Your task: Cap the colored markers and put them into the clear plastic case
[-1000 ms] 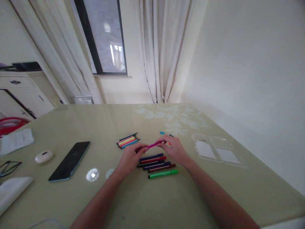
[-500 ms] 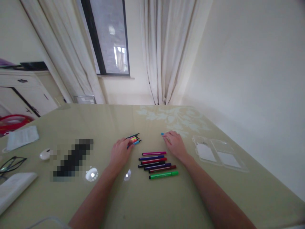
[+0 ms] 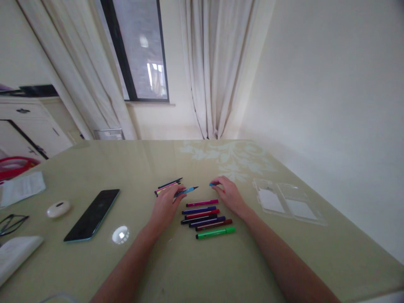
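My left hand [image 3: 167,204] grips an uncapped blue felt-tip pen [image 3: 188,190], its dark tip pointing right. Behind and beside that hand lie several other uncapped pens [image 3: 168,184], partly covered by my fingers. Between the thumb and fingertips of my right hand [image 3: 229,194] is a small blue pen cap [image 3: 212,184]. A gap separates the pen tip from the cap. Nearer to me, several capped pens lie in a loose row, from a magenta pen [image 3: 202,203] at the back to a green pen [image 3: 215,233] at the front.
An opened clear plastic case [image 3: 287,202] lies on the right of the table [image 3: 202,269]. On the left are a phone [image 3: 92,215], a white rounded case [image 3: 58,208], eyeglasses [image 3: 12,224] and a white device [image 3: 19,254]. A wall borders the right side.
My left hand has lifted the blue pen off the other pens and moved it right, closer to the cap. My right hand still holds the cap. The view has shifted slightly.
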The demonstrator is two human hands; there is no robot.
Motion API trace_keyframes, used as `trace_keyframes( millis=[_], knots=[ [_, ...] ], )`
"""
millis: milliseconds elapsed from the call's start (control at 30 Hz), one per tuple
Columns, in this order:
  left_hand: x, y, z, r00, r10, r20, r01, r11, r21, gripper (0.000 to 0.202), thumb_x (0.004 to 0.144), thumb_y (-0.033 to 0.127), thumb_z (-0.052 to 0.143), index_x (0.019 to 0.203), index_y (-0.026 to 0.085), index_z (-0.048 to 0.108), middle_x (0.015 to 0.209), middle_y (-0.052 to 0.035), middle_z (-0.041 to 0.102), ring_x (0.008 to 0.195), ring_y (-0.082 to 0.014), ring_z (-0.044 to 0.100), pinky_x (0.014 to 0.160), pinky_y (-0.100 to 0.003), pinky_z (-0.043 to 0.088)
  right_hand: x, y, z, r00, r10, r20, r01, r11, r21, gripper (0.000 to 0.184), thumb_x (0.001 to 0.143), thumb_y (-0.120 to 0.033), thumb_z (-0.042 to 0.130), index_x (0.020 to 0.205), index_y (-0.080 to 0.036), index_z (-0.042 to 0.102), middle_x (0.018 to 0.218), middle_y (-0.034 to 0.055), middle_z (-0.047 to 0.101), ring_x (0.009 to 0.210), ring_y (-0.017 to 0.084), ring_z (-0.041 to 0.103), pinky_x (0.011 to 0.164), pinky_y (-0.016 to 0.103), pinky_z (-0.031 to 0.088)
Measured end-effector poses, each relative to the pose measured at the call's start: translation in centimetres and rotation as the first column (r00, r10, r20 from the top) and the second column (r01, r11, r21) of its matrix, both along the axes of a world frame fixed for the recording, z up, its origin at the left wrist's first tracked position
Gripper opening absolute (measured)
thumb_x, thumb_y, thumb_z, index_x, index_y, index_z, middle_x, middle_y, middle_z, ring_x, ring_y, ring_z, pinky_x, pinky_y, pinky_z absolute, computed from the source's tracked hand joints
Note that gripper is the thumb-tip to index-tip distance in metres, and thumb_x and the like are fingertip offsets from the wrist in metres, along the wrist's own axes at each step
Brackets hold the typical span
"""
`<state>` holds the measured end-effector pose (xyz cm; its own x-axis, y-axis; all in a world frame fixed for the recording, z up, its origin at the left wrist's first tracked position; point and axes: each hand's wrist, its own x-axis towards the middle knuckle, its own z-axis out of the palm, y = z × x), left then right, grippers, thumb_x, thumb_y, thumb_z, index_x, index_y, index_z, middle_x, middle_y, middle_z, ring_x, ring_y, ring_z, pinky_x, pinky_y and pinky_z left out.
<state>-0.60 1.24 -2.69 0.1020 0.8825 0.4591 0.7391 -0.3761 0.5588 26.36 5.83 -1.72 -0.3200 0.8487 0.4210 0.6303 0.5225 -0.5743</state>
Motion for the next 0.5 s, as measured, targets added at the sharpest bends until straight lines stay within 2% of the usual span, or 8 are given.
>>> trace_keyframes(
  millis=[67,133,300,500],
  knots=[
    [0.2,-0.1,0.1,0.999,-0.039,0.030,0.038,0.999,0.030,0.018,0.098,0.034,0.060,0.108,0.025,0.072,0.112,-0.0047,0.078,0.110,-0.0257,0.070,0.098,-0.041,0.054,-0.4,-0.9,0.6,0.987,0.087,-0.132,-0.088,0.996,-0.001,0.011,0.098,-0.024,0.063,0.104,-0.022,0.071,0.102,0.0059,0.072,0.097,0.020,0.067,0.089,0.034,0.051],
    [0.4,-0.3,0.3,0.996,-0.080,0.044,0.078,0.996,0.042,0.016,0.098,0.034,0.062,0.107,0.025,0.072,0.110,-0.0042,0.078,0.108,-0.0249,0.071,0.095,-0.039,0.055,-0.8,-1.8,1.2,0.972,0.128,-0.196,-0.130,0.992,0.005,0.010,0.098,-0.026,0.065,0.104,-0.022,0.072,0.100,0.0047,0.071,0.094,0.019,0.067,0.088,0.033,0.053],
    [0.7,-0.6,0.7,0.992,-0.107,0.061,0.105,0.994,0.034,0.013,0.098,0.032,0.063,0.105,0.025,0.072,0.105,-0.0034,0.077,0.102,-0.0233,0.070,0.091,-0.037,0.054,-1.4,-2.7,2.1,0.962,0.151,-0.229,-0.148,0.989,0.030,0.010,0.097,-0.028,0.067,0.102,-0.022,0.074,0.096,0.0045,0.071,0.091,0.019,0.067,0.086,0.034,0.053],
    [0.9,-0.7,0.7,0.988,-0.128,0.083,0.126,0.992,0.022,0.013,0.099,0.032,0.062,0.104,0.025,0.072,0.101,-0.0027,0.076,0.096,-0.0218,0.069,0.088,-0.036,0.052,-1.4,-2.6,1.8,0.949,0.191,-0.253,-0.184,0.982,0.051,0.012,0.097,-0.031,0.068,0.102,-0.023,0.075,0.094,0.0043,0.071,0.089,0.019,0.066,0.084,0.034,0.053]
  ],
)
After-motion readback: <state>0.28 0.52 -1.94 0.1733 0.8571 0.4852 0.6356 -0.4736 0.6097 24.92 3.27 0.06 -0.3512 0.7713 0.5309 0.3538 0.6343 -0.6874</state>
